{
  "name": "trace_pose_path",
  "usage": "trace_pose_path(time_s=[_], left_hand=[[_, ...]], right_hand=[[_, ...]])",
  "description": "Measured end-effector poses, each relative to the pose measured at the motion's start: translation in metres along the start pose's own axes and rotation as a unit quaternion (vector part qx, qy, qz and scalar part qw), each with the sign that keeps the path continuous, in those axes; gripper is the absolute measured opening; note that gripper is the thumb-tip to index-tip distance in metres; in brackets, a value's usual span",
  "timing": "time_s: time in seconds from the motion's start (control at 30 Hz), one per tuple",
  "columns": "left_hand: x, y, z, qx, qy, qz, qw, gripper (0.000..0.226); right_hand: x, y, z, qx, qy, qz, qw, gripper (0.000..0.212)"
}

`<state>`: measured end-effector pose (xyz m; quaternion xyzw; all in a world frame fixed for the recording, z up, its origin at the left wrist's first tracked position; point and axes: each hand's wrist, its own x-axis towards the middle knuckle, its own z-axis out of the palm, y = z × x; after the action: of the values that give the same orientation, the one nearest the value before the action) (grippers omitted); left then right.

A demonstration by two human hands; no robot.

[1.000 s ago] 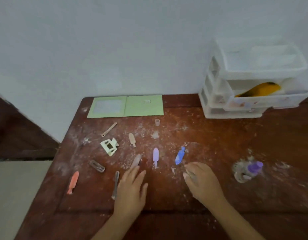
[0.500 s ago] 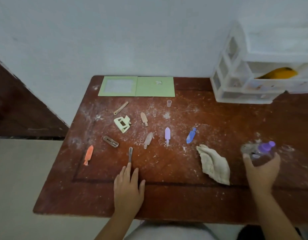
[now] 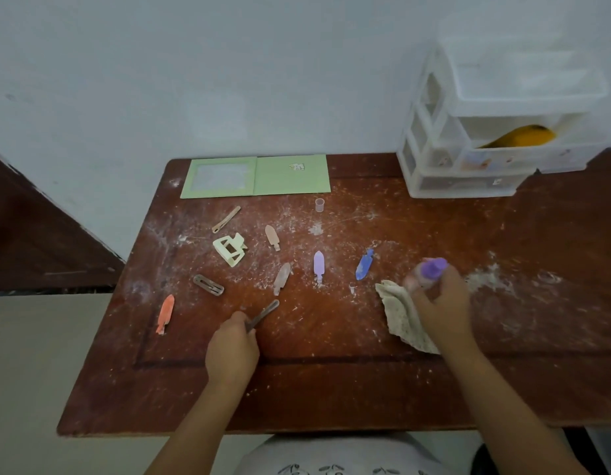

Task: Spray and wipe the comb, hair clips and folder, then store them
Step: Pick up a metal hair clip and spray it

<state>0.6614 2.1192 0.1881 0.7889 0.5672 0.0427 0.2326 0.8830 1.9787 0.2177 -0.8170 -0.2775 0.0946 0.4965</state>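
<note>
From above, the left hand point(image 3: 232, 351) pinches a slim metal hair clip point(image 3: 262, 315) at the dusty table's point(image 3: 331, 389) near middle. The right hand point(image 3: 441, 308) grips a purple-capped spray bottle point(image 3: 429, 270), blurred, above a crumpled cloth point(image 3: 400, 313).

Clips, folder and spray bottle on the dusty table

A thin grey clip point(image 3: 262, 315) stuck out of the left hand point(image 3: 232, 351); the purple-capped bottle point(image 3: 428, 271) sat in the right hand point(image 3: 441, 303).

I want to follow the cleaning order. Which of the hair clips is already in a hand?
The thin grey metal clip, pinched at its near end by the left hand. The other clips all lie untouched on the table.
</note>
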Motion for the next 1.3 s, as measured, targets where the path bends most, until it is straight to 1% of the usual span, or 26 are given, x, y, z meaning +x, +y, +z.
trace_pose_path(time_s=[0.03,0.07,0.1,0.13,0.17,0.2,0.23,0.27,0.33,0.4,0.47,0.5,0.57,0.67,0.73,0.8,0.87,0.93,1.1,1.3], left_hand=[[0.0,0.005,-0.001,-0.042,-0.007,-0.01,0.999,0.01],[0.001,0.011,-0.003,-0.112,-0.022,-0.031,0.993,0.005],[0.001,0.017,-0.006,-0.206,-0.046,-0.065,0.975,0.004],[0.001,0.025,-0.007,-0.309,-0.078,-0.101,0.942,0.01],[-0.001,0.031,-0.008,-0.398,-0.11,-0.133,0.901,0.013],[-0.003,0.039,-0.009,-0.457,-0.139,-0.155,0.865,0.012],[-0.006,0.044,-0.01,-0.494,-0.159,-0.168,0.838,0.01],[-0.01,0.05,-0.011,-0.524,-0.17,-0.174,0.816,0.009],[-0.016,0.058,-0.012,-0.561,-0.173,-0.176,0.79,0.009],[-0.02,0.062,-0.012,-0.571,-0.173,-0.176,0.783,0.013],[-0.024,0.067,-0.014,-0.574,-0.181,-0.174,0.779,0.016],[-0.026,0.068,-0.013,-0.576,-0.186,-0.173,0.777,0.016],[-0.029,0.07,-0.013,-0.577,-0.192,-0.169,0.776,0.015],[-0.032,0.073,-0.012,-0.585,-0.183,-0.162,0.773,0.014],[-0.033,0.076,-0.013,-0.597,-0.173,-0.161,0.767,0.016],[-0.032,0.078,-0.012,-0.603,-0.162,-0.161,0.764,0.015],[-0.029,0.081,-0.012,-0.611,-0.155,-0.163,0.759,0.015],[-0.027,0.083,-0.012,-0.615,-0.162,-0.163,0.754,0.015],[-0.029,0.089,-0.012,-0.621,-0.177,-0.177,0.743,0.015],[-0.028,0.087,-0.009,-0.613,-0.153,-0.195,0.751,0.007]], right_hand=[[-0.002,-0.006,0.005,0.009,-0.033,-0.007,0.999,0.017],[-0.005,-0.013,0.01,0.017,-0.071,-0.008,0.997,0.018],[-0.008,-0.019,0.015,0.022,-0.109,-0.01,0.994,0.021],[-0.011,-0.024,0.019,0.027,-0.143,-0.013,0.989,0.03],[-0.014,-0.026,0.022,0.039,-0.167,-0.013,0.985,0.044],[-0.016,-0.028,0.026,0.056,-0.184,-0.006,0.981,0.059],[-0.018,-0.03,0.028,0.07,-0.196,0.0,0.978,0.071],[-0.02,-0.031,0.029,0.074,-0.202,-0.001,0.977,0.077],[-0.023,-0.033,0.028,0.067,-0.209,-0.026,0.975,0.075],[-0.025,-0.034,0.023,0.089,-0.22,-0.041,0.971,0.068],[-0.026,-0.034,0.019,0.126,-0.242,-0.034,0.961,0.058],[-0.027,-0.034,0.017,0.13,-0.252,-0.036,0.958,0.053],[-0.027,-0.034,0.016,0.099,-0.273,-0.049,0.956,0.051],[-0.029,-0.032,0.017,0.061,-0.313,-0.06,0.946,0.056],[-0.03,-0.033,0.016,0.037,-0.329,-0.086,0.94,0.064],[-0.03,-0.033,0.016,0.005,-0.344,-0.091,0.935,0.07],[-0.028,-0.034,0.017,-0.013,-0.339,-0.077,0.938,0.066],[-0.027,-0.033,0.019,-0.046,-0.318,-0.088,0.943,0.06],[-0.026,-0.029,0.022,-0.101,-0.292,-0.092,0.947,0.059],[-0.027,-0.031,0.023,-0.094,-0.292,-0.069,0.949,0.058]])
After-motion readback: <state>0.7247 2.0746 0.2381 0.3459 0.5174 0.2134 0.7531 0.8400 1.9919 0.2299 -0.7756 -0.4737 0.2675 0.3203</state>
